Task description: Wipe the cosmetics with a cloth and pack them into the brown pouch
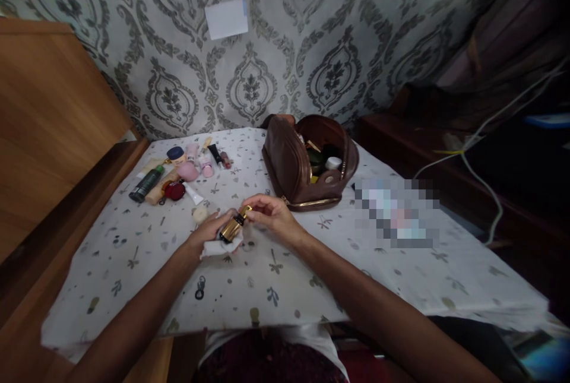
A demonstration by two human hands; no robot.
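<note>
A small gold-and-black bottle [232, 228] is held tilted above the table in my left hand [211, 230], together with a crumpled white tissue or cloth [219, 247] below it. At the bottle's upper end, the fingers of my right hand [272, 215] pinch its gold cap [245, 211]; whether the cap is loose I cannot tell. A round cream-coloured item [200, 214] lies just behind my left hand. To the right, beyond my right hand, stands a brown leather toiletry bag [287, 160], unzipped, with a white-capped container [333, 163] and other items inside.
Several cosmetics lie at the back left, among them a dark green-capped bottle [148, 184], a blue-lidded jar [176, 155], a pink sponge [187, 171] and a white tube [194, 194]. A blurred-out object [396, 214] lies right on the patterned tablecloth [146, 288]. A wooden panel [57, 110] borders the left.
</note>
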